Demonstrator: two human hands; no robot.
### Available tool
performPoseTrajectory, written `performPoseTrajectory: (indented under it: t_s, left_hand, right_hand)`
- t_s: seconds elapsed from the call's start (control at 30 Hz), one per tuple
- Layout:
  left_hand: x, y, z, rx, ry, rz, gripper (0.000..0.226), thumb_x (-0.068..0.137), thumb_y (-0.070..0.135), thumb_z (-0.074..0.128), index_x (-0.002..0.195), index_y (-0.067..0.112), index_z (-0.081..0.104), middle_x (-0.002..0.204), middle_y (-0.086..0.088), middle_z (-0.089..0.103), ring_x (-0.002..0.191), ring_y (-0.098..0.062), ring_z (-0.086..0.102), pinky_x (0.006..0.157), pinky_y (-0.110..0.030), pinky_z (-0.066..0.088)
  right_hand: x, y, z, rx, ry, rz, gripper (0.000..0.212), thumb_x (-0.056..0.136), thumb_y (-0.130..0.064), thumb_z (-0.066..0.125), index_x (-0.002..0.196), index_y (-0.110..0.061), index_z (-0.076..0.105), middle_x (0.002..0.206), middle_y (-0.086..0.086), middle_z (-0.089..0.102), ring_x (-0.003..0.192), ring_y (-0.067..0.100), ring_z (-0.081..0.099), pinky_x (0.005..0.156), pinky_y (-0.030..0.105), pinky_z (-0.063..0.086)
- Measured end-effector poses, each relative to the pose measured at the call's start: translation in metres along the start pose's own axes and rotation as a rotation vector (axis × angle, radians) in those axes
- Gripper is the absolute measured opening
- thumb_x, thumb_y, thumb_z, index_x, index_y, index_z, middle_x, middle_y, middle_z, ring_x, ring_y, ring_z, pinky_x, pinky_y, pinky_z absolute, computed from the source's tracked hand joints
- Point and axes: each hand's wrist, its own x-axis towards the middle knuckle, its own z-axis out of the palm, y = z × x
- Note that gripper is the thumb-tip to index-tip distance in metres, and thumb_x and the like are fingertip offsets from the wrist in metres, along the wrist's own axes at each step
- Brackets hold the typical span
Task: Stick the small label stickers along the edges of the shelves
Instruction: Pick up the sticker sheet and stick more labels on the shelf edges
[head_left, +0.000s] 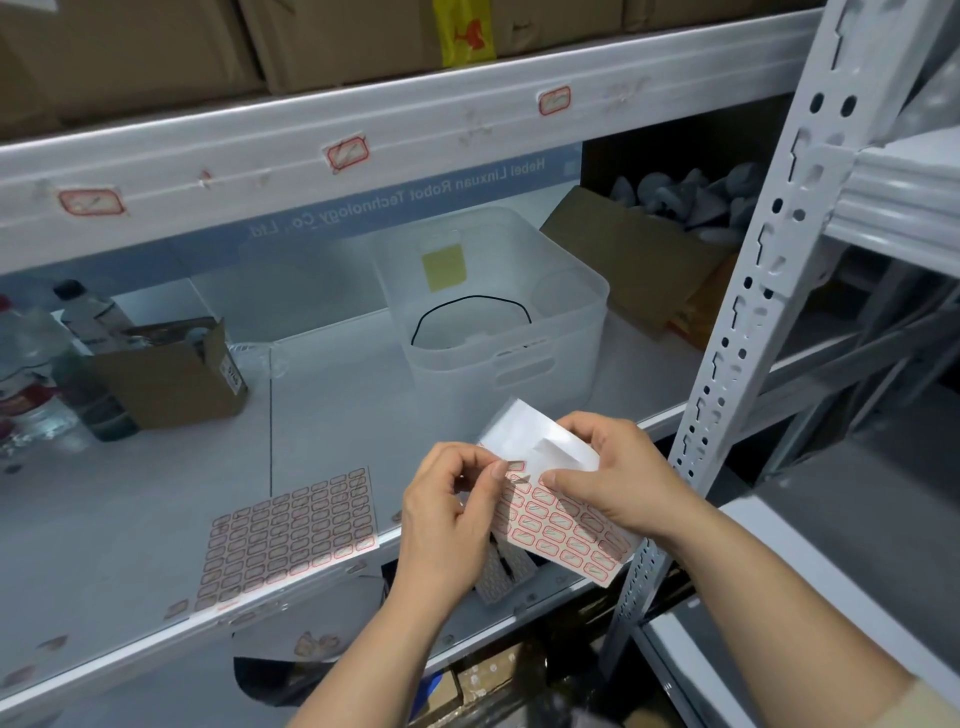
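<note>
Over shelf edge (291, 597): right hand (618, 478) pinches sticker sheet (566, 530); left hand (447, 514) pinches one sticker (514, 466).

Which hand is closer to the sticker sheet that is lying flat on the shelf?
Left. The left hand is just right of the flat sticker sheet, picking at a second sheet. The right hand grips that sheet farther right.
</note>
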Motion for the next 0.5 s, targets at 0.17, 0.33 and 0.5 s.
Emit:
performPoseTrajectory:
  t_s: [0.17,0.33,0.5]
  left_hand:
    - [-0.005,-0.016,0.003,-0.091,0.075,-0.138,0.021,0.094,0.019,0.072,0.083,0.037,0.070,0.088,0.004,0.072,0.080,-0.007,0.065,0.073,-0.015,0.049]
    - [-0.016,-0.037,0.015,-0.133,0.106,-0.217,0.019,0.092,0.021,0.075,0.086,0.039,0.073,0.083,0.004,0.072,0.074,-0.009,0.063,0.069,-0.018,0.050]
    - [-0.034,-0.055,0.034,-0.118,0.041,-0.242,0.021,0.083,0.016,0.082,0.082,0.036,0.077,0.073,0.008,0.067,0.065,-0.005,0.056,0.065,-0.018,0.047]
  right_hand:
    - [0.002,0.007,-0.008,-0.240,0.198,-0.018,0.020,0.082,-0.019,0.077,0.091,-0.033,0.068,0.089,-0.012,0.074,0.085,0.018,0.068,0.071,0.033,0.051]
    - [0.000,0.014,-0.017,-0.264,0.405,-0.037,0.022,0.087,-0.023,0.072,0.108,-0.030,0.073,0.100,-0.005,0.079,0.092,0.024,0.069,0.077,0.037,0.056]
    - [-0.002,0.021,-0.026,-0.225,0.447,-0.056,0.018,0.088,-0.022,0.073,0.104,-0.030,0.072,0.093,-0.008,0.078,0.088,0.023,0.071,0.077,0.040,0.059]
